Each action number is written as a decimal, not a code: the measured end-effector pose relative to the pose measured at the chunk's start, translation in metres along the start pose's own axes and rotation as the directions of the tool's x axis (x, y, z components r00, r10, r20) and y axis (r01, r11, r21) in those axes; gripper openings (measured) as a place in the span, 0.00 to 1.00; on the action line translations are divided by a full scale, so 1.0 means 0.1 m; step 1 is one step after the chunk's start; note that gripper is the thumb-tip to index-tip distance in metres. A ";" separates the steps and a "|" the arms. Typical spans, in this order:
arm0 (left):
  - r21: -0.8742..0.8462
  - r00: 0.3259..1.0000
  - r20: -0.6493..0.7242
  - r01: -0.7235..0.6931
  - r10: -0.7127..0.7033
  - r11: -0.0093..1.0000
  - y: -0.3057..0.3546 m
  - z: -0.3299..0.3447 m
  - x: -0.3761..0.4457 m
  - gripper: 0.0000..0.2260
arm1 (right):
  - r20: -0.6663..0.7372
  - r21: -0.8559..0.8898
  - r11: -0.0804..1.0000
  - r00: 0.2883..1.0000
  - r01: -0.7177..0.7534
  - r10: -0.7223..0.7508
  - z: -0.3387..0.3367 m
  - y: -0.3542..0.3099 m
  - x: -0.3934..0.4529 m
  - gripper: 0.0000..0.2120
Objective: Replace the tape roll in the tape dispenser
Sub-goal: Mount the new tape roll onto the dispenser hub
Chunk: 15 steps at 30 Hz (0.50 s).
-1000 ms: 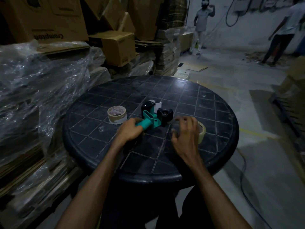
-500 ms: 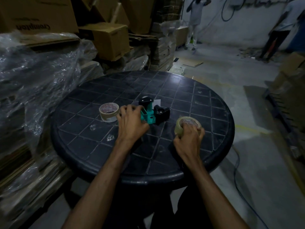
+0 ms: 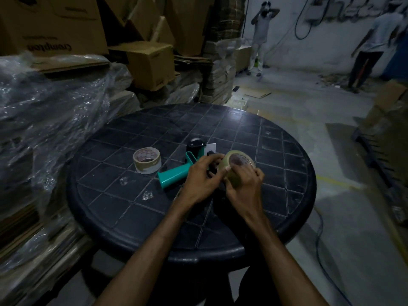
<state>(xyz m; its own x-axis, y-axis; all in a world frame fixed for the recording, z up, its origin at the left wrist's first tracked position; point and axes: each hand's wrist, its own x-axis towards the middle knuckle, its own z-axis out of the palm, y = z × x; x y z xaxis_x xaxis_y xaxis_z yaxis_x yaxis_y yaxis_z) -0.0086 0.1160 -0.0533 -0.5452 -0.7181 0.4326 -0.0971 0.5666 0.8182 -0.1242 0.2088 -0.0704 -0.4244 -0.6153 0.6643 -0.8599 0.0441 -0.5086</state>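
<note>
right hand [image 3: 244, 184] clamps new tape roll [image 3: 237, 167] above tabletop [image 3: 276, 195] middle; left hand [image 3: 202, 178] fingers pinch roll's edge. dispenser [image 3: 176, 173] lies beneath, spool hidden. step: likely finding tape end. next: seat roll on spool.

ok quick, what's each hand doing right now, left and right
Left hand: fingers curled, pinching at the edge of the clear tape roll.
Right hand: gripping the same roll, held above the table.

Materials and surface finish on the tabletop [image 3: 276, 173].
Tabletop: dark moulded plastic, grid-grooved, scuffed. Dispenser [image 3: 174, 175]: smooth teal plastic, black fittings. Held roll [image 3: 237, 166]: glossy translucent tape; roll [image 3: 147, 160] left of dispenser: matt paper-like tan.
</note>
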 end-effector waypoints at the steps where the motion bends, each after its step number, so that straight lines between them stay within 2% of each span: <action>1: -0.068 1.000 -0.008 0.027 -0.028 0.997 0.00 -0.01 0.02 0.16 | -0.004 0.003 1.000 1.000 0.028 -0.028 0.00 0.00 0.02 0.15; 4: -0.299 0.993 -0.014 0.110 -0.120 0.948 -0.03 -0.06 0.07 0.16 | -0.036 -0.003 0.991 0.991 0.131 -0.132 -0.01 0.06 0.08 0.17; 8: -0.500 0.974 0.010 0.200 -0.225 0.842 -0.03 -0.10 0.14 0.15 | -0.002 -0.084 0.951 0.954 0.297 -0.298 0.03 0.09 0.17 0.17; 10: -0.553 0.961 -0.024 0.218 -0.277 0.804 -0.04 -0.10 0.17 0.14 | 0.000 -0.089 0.933 0.937 0.349 -0.350 0.09 0.10 0.21 0.17; 12: -0.560 0.952 -0.057 0.219 -0.300 0.799 -0.07 -0.09 0.19 0.13 | -0.047 -0.019 0.951 0.950 0.307 -0.308 0.15 0.11 0.24 0.22; 15: -0.614 0.942 -0.077 0.213 -0.326 0.760 -0.13 -0.05 0.19 0.15 | -0.095 0.228 0.970 0.993 0.088 -0.068 0.21 0.10 0.25 0.42</action>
<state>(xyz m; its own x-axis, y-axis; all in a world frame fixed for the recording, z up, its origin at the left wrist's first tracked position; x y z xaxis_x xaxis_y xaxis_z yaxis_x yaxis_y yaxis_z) -0.0132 0.0928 -0.0535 -0.4177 -0.8926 0.1698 0.3214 0.0296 0.9465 -0.1369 0.1774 -0.0706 -0.3902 -0.5395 0.7461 -0.8065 -0.1907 -0.5596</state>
